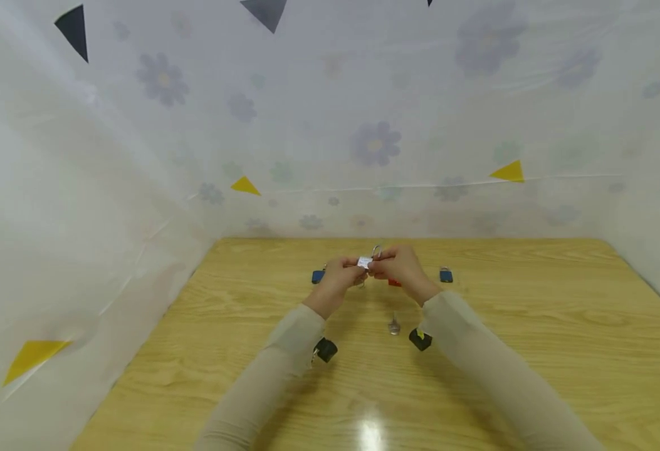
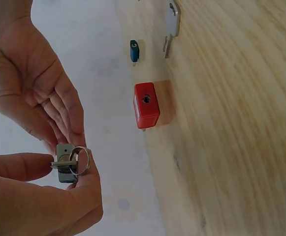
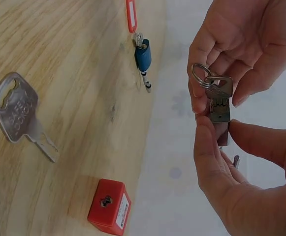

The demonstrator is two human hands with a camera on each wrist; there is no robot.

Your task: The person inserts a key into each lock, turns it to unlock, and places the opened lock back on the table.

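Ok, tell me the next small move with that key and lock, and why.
Probably turn the key. It already sits in the small silver padlock, pinched by the left hand, while the right hand grips the lock's body. The head view is too small to show whether the shackle is open.

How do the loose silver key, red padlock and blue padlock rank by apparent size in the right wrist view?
1. Silver key, though it lies nearest the camera.
2. Red padlock, close behind it.
3. Blue padlock, clearly smallest, but farthest away.
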